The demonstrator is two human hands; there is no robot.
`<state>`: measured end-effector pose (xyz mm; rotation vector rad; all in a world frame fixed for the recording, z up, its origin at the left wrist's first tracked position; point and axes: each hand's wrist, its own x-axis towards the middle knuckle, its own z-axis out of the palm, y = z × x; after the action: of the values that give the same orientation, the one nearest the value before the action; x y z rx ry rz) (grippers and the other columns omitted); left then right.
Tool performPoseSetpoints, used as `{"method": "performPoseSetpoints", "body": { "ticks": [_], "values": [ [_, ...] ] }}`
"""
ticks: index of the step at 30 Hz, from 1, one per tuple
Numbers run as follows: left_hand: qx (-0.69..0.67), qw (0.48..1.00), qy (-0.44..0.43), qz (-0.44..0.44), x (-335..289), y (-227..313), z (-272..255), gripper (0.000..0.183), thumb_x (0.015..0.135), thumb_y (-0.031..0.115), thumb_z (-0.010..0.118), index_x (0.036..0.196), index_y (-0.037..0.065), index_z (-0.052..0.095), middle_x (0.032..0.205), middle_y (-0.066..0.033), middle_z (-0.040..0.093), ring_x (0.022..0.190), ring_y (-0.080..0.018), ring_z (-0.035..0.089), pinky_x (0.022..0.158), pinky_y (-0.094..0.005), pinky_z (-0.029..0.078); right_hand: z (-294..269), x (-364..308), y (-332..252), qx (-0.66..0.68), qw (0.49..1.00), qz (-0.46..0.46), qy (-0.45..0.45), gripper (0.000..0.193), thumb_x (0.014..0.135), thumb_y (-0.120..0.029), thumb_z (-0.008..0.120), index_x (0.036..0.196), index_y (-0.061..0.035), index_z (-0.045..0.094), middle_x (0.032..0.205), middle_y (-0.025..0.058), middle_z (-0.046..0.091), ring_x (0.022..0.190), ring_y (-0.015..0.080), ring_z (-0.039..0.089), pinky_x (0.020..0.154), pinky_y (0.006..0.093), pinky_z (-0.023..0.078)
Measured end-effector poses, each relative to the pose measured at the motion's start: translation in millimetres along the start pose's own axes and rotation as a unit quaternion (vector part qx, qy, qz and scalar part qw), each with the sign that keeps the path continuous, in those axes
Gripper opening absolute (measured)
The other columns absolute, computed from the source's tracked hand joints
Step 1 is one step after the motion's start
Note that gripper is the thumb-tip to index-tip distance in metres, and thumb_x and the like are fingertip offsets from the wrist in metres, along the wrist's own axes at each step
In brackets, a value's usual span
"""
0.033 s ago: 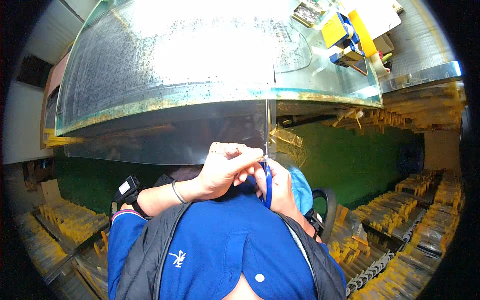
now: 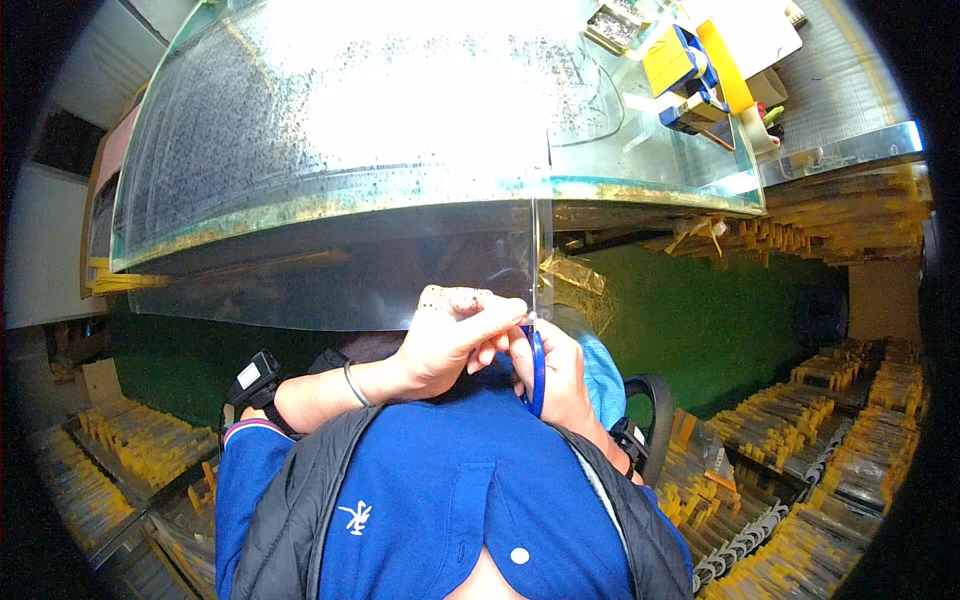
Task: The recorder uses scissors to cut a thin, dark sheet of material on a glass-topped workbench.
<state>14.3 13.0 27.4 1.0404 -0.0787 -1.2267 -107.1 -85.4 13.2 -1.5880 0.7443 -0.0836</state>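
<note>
Right hand holds blue-handled scissors in a closed grip; left hand pinches the clear, glossy plastic sheet — at the speckled glass table's near edge.

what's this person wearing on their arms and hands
Both hands are bare. The left hand has a thin dark band at the wrist and a black strapped device further up the forearm. Blue sleeves under a dark vest. The right hand has a black wrist strap.

Two hands, left hand and right hand, near centre; one blue-handled cutter between them; one clear plastic sheet hanging off one worktop; two wrist bands, left and right; trays of yellow parts both sides, uncountable.
</note>
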Motion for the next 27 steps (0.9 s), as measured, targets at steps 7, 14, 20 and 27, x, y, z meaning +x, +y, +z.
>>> {"method": "performPoseSetpoints", "body": {
  "ticks": [7,14,20,27],
  "values": [
    [0.014,0.999,-0.021,-0.029,-5,0,5,0.02,0.083,0.02,0.062,0.073,0.003,0.063,0.059,-0.0016,0.056,0.044,-0.0042,0.046,0.037,-0.0169,0.033,-2,6,15,-0.007,0.999,-0.034,0.003,0.013,0.075,-0.011,0.056,0.073,0.0011,0.053,0.063,0.0128,0.052,0.058,0.0204,0.052,0.054,0.0322,0.041],
    [-0.004,0.998,-0.031,-0.06,-7,-1,10,0.02,0.085,0.02,0.058,0.073,0.004,0.06,0.056,-0.002,0.054,0.037,-0.0056,0.043,0.032,-0.0191,0.029,-1,9,13,0.0,0.998,-0.06,0.02,0.011,0.071,-0.008,0.056,0.072,0.0014,0.05,0.067,0.0156,0.053,0.062,0.027,0.054,0.058,0.0345,0.042],
    [0.021,0.997,-0.031,-0.069,-7,-4,8,0.02,0.085,0.022,0.057,0.075,0.005,0.06,0.057,-0.0022,0.054,0.037,-0.0056,0.043,0.032,-0.019,0.03,0,9,8,-0.029,0.996,-0.086,0.027,0.011,0.073,-0.008,0.055,0.071,0.0006,0.049,0.065,0.0154,0.052,0.06,0.0281,0.052,0.056,0.0349,0.041],
    [-0.002,0.994,-0.047,-0.094,-8,-8,8,0.023,0.086,0.023,0.056,0.076,0.003,0.061,0.057,-0.0037,0.056,0.036,-0.0063,0.045,0.031,-0.0193,0.031,3,9,2,-0.057,0.99,-0.121,0.046,0.016,0.076,-0.009,0.056,0.068,-0.0002,0.045,0.061,0.0149,0.05,0.056,0.0273,0.05,0.052,0.0354,0.039]
  ]
}}
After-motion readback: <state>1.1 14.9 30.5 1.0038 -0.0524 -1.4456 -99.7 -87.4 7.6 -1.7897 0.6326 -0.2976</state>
